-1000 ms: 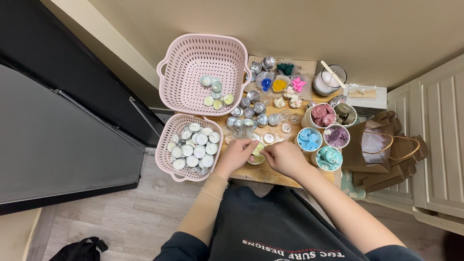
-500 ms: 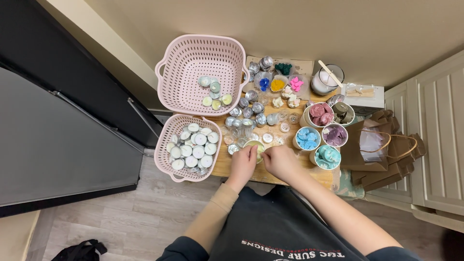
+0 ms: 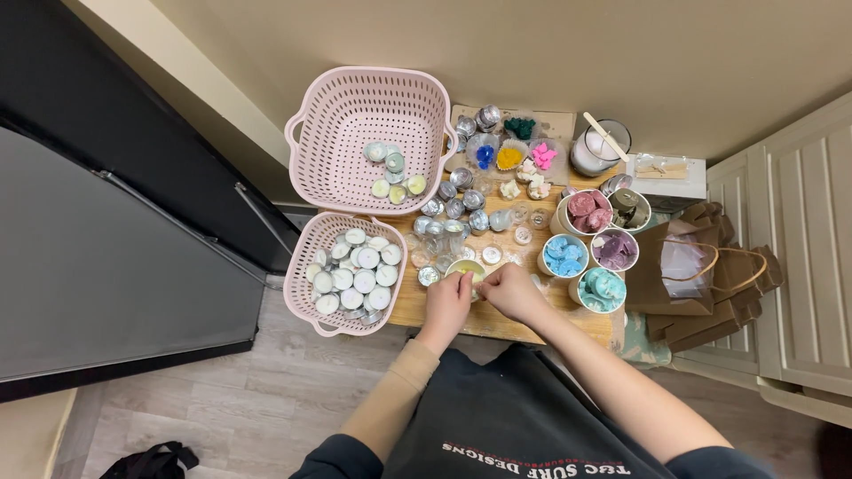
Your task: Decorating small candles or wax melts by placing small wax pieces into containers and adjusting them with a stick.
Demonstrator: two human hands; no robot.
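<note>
My left hand point(image 3: 448, 302) and my right hand point(image 3: 508, 289) meet over a small yellowish tealight candle point(image 3: 465, 268) on the wooden table point(image 3: 497, 321). Fingers of both hands pinch at it. Just beyond lie several empty silver tealight cups point(image 3: 454, 211). A small pink basket point(image 3: 306, 297) at the left holds several white tealights point(image 3: 355, 270). A bigger pink basket point(image 3: 328, 133) behind it contains a few pale green and white candles point(image 3: 392, 174).
Round tubs of wax pieces stand at the right: blue point(image 3: 562, 255), purple point(image 3: 613, 249), pink point(image 3: 587, 209), teal point(image 3: 602, 289). A white jar with a stick point(image 3: 598, 146), coloured wax shapes point(image 3: 509, 158) and brown paper bags point(image 3: 701, 275) lie farther back and right. A dark cabinet point(image 3: 106, 248) is left.
Both hands have drawn closer together over the yellowish tealight near the table's front; the camera view has shifted slightly.
</note>
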